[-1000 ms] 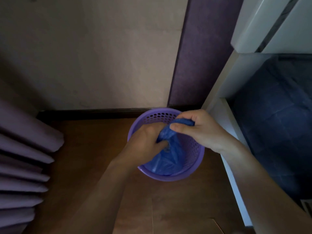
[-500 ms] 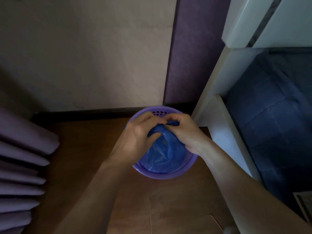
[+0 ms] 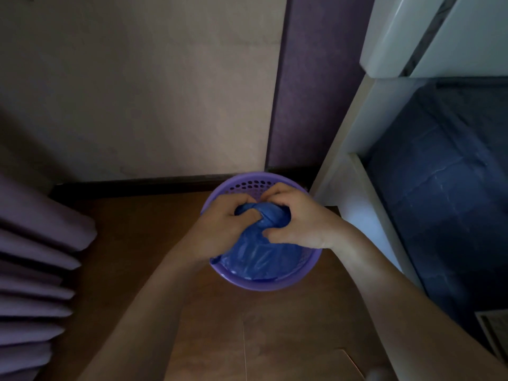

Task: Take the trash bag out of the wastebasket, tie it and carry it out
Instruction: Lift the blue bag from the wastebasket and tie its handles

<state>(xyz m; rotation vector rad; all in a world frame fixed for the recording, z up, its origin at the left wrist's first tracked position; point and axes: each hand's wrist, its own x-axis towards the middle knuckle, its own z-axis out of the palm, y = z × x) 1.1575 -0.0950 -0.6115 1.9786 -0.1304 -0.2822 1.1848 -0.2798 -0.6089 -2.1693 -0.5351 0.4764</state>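
Your left hand (image 3: 221,225) and right hand (image 3: 301,224) meet over the mouth of the purple wastebasket (image 3: 264,285). Each has a closed grip on the gathered top of the blue trash bag (image 3: 261,257). Your left fingers curl round the bunched plastic from one side. Your right thumb and fingers pinch it from the other. A twisted fold of plastic shows between the two hands; whether it forms a finished knot cannot be told.

The body of the trash bag sits inside the wastebasket and fills its near half. The perforated far wall of the wastebasket shows bare beyond your knuckles.

The wastebasket stands on the wooden floor (image 3: 151,257), close to the dark baseboard (image 3: 123,185) under the beige wall (image 3: 137,92). It is just beside the white bed frame (image 3: 349,133) on your right. Blue bedding (image 3: 439,202) lies within that frame. A purple wall panel (image 3: 316,92) rises behind the wastebasket. Folds of purple curtain (image 3: 35,243) hang at the far left, well apart from the wastebasket.
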